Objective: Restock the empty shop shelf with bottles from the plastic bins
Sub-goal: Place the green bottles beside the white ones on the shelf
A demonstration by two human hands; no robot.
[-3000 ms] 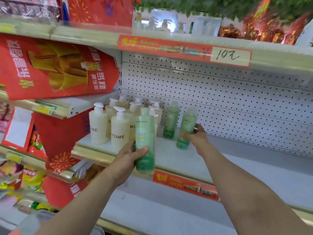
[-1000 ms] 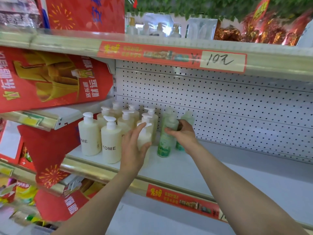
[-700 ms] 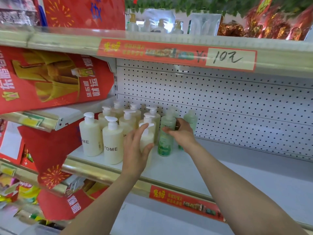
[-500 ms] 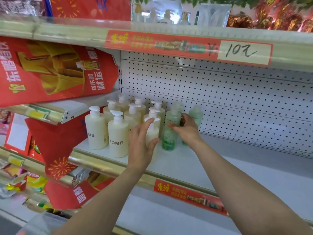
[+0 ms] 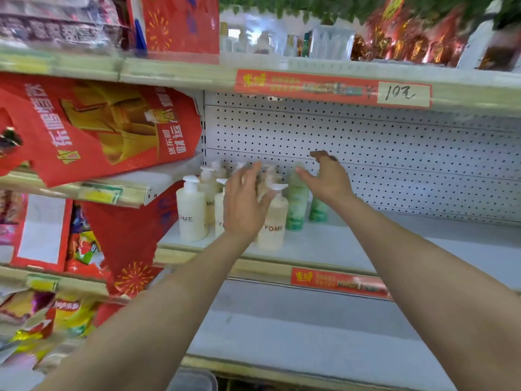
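Observation:
On the white shelf [image 5: 366, 244] stand several cream pump bottles marked YOME [image 5: 191, 213] at the left end. Right of them are green bottles: one [image 5: 296, 204] nearer, another [image 5: 318, 211] behind my right wrist. My left hand [image 5: 245, 204] hovers open in front of the cream bottles, fingers spread, holding nothing. My right hand [image 5: 327, 179] is raised and open just above the green bottles, clear of them. The picture is motion-blurred.
A white pegboard back wall [image 5: 394, 153] runs behind the shelf. The upper shelf edge carries a red price strip [image 5: 332, 87]. Red promo bags [image 5: 93, 128] and snack packs [image 5: 67, 309] crowd the left. A lower white shelf [image 5: 296, 328] sits below, and a clear bin corner [image 5: 194, 380] at the bottom.
Both hands have let go of the bottles and lifted back from them with fingers spread. A cream bottle now stands at the front beside the green ones.

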